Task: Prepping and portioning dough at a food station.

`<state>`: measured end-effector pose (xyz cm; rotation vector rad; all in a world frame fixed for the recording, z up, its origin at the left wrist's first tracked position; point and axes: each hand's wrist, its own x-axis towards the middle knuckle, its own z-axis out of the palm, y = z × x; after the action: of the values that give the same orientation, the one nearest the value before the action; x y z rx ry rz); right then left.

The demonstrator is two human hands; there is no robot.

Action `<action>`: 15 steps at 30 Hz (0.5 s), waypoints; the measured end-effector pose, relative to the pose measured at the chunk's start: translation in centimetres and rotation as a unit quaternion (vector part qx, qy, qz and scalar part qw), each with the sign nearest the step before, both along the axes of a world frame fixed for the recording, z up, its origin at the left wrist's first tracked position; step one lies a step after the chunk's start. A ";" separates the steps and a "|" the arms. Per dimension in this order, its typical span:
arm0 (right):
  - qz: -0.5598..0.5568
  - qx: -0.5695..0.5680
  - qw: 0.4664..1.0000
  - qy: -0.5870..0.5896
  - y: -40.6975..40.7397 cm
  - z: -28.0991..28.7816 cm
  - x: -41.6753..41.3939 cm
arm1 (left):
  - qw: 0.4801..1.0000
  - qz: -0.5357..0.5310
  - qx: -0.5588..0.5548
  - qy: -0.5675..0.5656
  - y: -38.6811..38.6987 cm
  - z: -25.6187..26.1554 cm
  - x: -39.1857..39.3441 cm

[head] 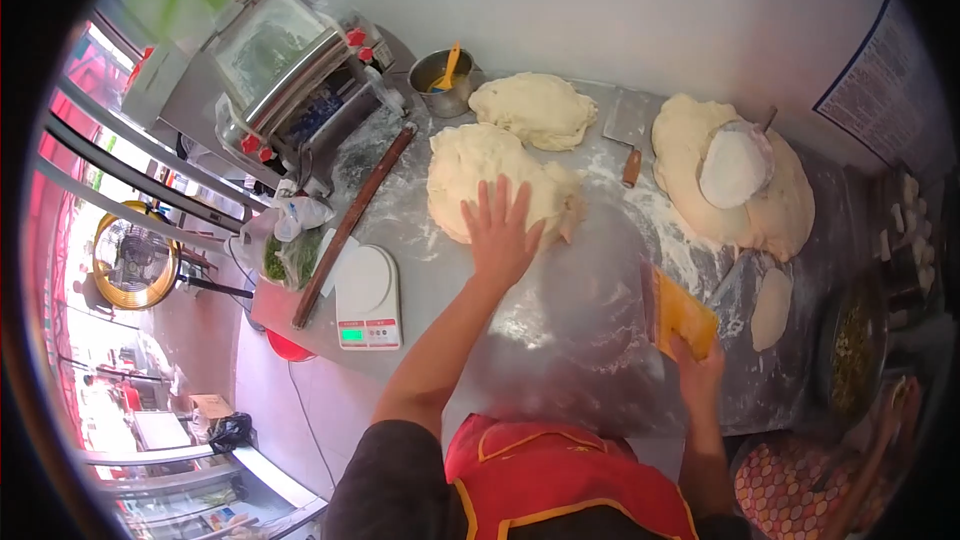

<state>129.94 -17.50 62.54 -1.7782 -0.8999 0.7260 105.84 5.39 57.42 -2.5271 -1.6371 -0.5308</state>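
My left hand [501, 229] rests palm down, fingers spread, on the near side of a large pale dough mass [476, 157]. A ragged flap of dough sticks out at the mass's right side. In my right hand [697, 364] is a flat yellow-orange tool [684, 311], which looks like a dough scraper; it is tilted over the floured metal worktop [577, 382]. Behind the first mass lies a second dough piece [536, 109]. To its right is a cleaver-shaped blade with a wooden handle [632, 167].
A digital scale [368, 298] and a long wooden rolling pin [352, 229] lie at left. Behind them stand a dough-rolling machine [281, 60] and a metal pot [442, 101] holding a brush. More dough [686, 135] at right carries a flour scoop [739, 165]. Another person's arm [881, 439] appears lower right.
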 end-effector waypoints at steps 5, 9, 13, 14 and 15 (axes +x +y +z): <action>0.052 0.007 0.998 -0.045 4.4 3.4 -3.7 | 0.998 -0.043 -0.036 -0.003 1.4 -5.2 0.4; 0.059 0.032 0.997 -0.038 6.7 4.0 -5.4 | 0.998 -0.065 -0.018 0.002 1.1 -4.5 0.6; 0.042 0.052 0.996 -0.059 6.4 3.2 -4.1 | 0.974 -0.176 -0.143 -0.003 2.4 0.6 -1.8; 0.036 0.052 0.997 -0.049 5.6 2.8 -3.9 | 0.948 -0.244 -0.199 0.050 2.7 1.7 -2.5; 0.038 0.050 0.997 -0.049 5.1 3.0 -4.1 | 0.948 -0.241 -0.200 0.049 2.7 1.8 -2.3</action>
<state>125.84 -12.37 65.53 -1.7092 -1.0562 0.6358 103.50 8.10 59.19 -3.2148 -1.1785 -0.0931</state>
